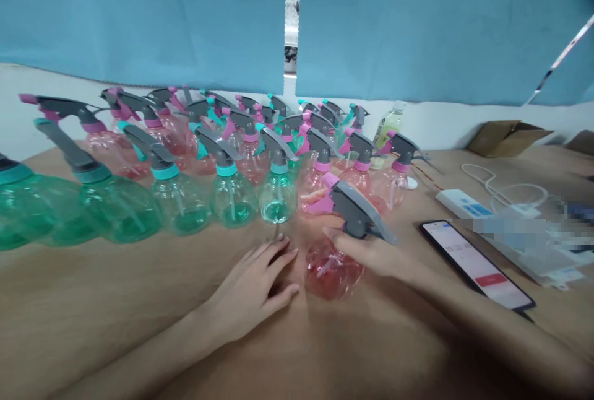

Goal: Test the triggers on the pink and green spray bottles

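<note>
My right hand [357, 248] is closed round the neck of a pink spray bottle [331, 273], which leans slightly over the wooden table. Its grey and pink trigger head [355, 205] sticks up above my fingers; part of the collar is hidden by them. My left hand [260, 282] lies on the table just left of this bottle, fingers spread and holding nothing. Straight beyond it stands a green spray bottle [277, 199] with a turquoise collar. Another green spray bottle [233, 199] is beside that one.
Several more green and pink spray bottles stand in rows behind and to the left. On the right lie a phone [477, 264], a white power strip [464, 203] and a white cable. A cardboard box [505, 138] and a labelled drink bottle [390, 124] stand near the wall.
</note>
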`<state>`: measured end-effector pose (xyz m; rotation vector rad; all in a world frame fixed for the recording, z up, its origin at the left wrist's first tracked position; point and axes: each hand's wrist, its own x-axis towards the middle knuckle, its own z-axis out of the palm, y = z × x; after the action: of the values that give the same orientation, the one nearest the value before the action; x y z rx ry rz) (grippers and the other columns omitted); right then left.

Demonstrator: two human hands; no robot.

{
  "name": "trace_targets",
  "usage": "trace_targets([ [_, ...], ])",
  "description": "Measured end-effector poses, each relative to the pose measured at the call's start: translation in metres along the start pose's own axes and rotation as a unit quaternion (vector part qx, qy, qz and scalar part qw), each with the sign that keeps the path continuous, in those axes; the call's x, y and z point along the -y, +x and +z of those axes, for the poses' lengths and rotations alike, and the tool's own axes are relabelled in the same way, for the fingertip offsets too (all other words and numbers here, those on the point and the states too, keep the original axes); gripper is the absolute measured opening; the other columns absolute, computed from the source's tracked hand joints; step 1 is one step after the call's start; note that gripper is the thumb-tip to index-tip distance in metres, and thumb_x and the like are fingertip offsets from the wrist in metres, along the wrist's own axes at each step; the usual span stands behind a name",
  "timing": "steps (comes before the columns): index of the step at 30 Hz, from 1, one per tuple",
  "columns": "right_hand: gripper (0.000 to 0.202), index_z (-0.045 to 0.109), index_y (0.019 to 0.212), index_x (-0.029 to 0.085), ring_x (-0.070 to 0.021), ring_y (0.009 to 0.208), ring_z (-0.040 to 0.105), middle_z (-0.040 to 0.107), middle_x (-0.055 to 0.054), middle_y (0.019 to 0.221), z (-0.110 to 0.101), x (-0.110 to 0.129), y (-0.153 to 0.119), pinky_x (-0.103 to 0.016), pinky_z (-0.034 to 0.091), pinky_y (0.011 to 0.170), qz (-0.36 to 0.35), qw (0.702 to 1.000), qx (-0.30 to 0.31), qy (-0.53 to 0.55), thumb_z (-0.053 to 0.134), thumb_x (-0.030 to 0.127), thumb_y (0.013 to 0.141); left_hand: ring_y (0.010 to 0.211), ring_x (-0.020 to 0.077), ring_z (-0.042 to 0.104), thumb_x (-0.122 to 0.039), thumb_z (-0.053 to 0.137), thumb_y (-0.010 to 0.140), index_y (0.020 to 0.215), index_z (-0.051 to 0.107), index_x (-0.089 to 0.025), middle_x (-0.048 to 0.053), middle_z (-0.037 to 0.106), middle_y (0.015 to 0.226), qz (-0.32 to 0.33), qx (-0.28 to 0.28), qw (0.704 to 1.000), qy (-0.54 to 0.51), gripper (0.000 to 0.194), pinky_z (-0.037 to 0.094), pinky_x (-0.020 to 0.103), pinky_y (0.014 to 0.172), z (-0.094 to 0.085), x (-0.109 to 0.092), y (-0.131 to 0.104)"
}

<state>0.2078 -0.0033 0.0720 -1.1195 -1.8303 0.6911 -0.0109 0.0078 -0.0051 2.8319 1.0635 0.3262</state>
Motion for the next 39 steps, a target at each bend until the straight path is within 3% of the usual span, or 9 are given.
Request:
trace_targets([
  [3,0.042,0.043,0.112,0.023,-0.0146,0.077,0.064,0.061,-0.004,0.105,0.002,-0.006,0.000,-0.030,0.053,0.076,-0.009,0.997,0.016,0.072,0.048,0.017,0.070,0.127,0.0262,0.037,-0.047,0.043,0.092,0.135,0.041,-0.022,0.009,0.041,0.140,0.006,-0.008,1.000,0.003,0.050,0.032,0.043,0.102,0.001,0.001,0.000],
  [6,0.045,0.043,0.113,0.023,-0.0162,0.087,0.063,0.060,-0.005,0.108,0.002,-0.011,0.000,-0.029,0.054,0.076,-0.018,0.996,0.019,0.089,0.049,0.016,0.069,0.127,0.0260,0.037,-0.047,0.042,0.093,0.135,0.041,-0.022,0.009,0.041,0.140,0.007,-0.010,1.000,0.003,0.050,0.032,0.043,0.102,0.001,0.001,0.000],
  [17,0.036,0.045,0.109,0.025,-0.0139,0.066,0.058,0.058,0.001,0.078,0.000,-0.020,0.001,-0.027,0.051,0.061,-0.021,0.998,0.020,0.062,0.049,0.021,0.073,0.127,0.0260,0.037,-0.045,0.043,0.093,0.134,0.042,-0.021,0.009,0.041,0.140,0.007,-0.005,1.000,0.000,0.048,0.032,0.044,0.102,0.000,0.001,0.001],
  [24,0.030,0.045,0.102,0.026,-0.0129,0.060,0.053,0.054,0.002,0.073,-0.002,-0.016,0.000,-0.026,0.048,0.057,-0.012,0.998,0.034,0.050,0.047,0.021,0.073,0.127,0.0252,0.038,-0.044,0.043,0.093,0.134,0.042,-0.021,0.009,0.041,0.140,0.005,-0.003,1.000,-0.004,0.047,0.032,0.042,0.102,-0.001,0.001,0.001],
  [31,0.025,0.047,0.087,0.026,-0.0122,0.057,0.052,0.051,0.005,0.068,-0.006,-0.022,0.002,-0.025,0.046,0.052,0.003,0.999,-0.016,0.030,0.047,0.017,0.065,0.128,0.0263,0.036,-0.044,0.044,0.093,0.133,0.044,-0.021,0.009,0.040,0.141,0.000,-0.002,1.000,0.001,0.046,0.031,0.043,0.103,-0.002,0.000,0.001],
  [39,0.022,0.054,0.084,0.025,-0.0150,0.065,0.056,0.055,0.003,0.071,-0.012,-0.036,0.004,-0.030,0.050,0.063,0.025,0.997,-0.064,-0.028,0.048,0.019,0.063,0.129,0.0254,0.034,-0.043,0.043,0.093,0.133,0.043,-0.020,0.009,0.040,0.141,-0.001,0.006,1.000,-0.006,0.046,0.030,0.043,0.104,-0.005,-0.001,0.002],
])
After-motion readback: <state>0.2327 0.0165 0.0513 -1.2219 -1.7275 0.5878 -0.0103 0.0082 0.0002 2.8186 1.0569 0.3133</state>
